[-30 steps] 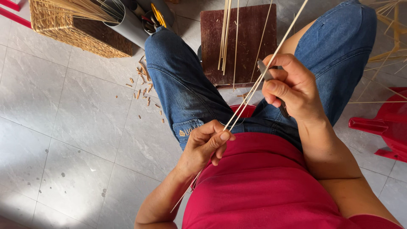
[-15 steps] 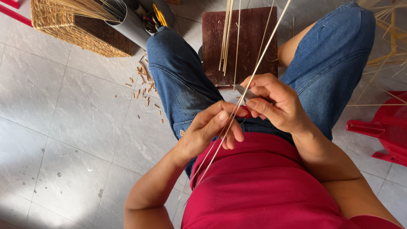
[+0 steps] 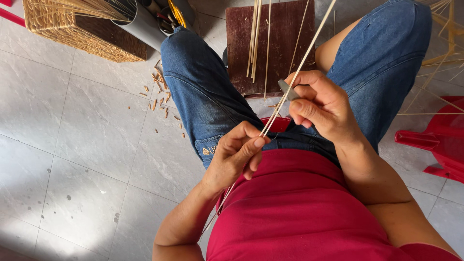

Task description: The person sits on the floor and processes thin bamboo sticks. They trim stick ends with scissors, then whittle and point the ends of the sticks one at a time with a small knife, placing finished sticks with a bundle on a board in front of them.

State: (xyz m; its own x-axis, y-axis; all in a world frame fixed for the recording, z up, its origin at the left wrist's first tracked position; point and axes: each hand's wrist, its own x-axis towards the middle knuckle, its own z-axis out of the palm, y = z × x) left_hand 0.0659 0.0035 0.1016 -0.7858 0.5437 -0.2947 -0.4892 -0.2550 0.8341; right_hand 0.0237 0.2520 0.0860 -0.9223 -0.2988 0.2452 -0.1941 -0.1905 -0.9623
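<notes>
Now both hands pinch the bamboo strip (image 3: 299,65), right (image 3: 321,104) perhaps gripping a blade (image 3: 288,90)

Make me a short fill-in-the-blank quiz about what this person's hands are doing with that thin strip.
1. The left hand pinches a long pale ____ strip.
2. The right hand presses a small grey ____ against the strip.
3. More strips lie on a dark ____ board between the knees.

Missing words: bamboo; blade; brown

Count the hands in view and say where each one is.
2. The left hand pinches the thin strip near the lap; the right hand holds it higher up, with a small grey tool. No others visible.
</notes>
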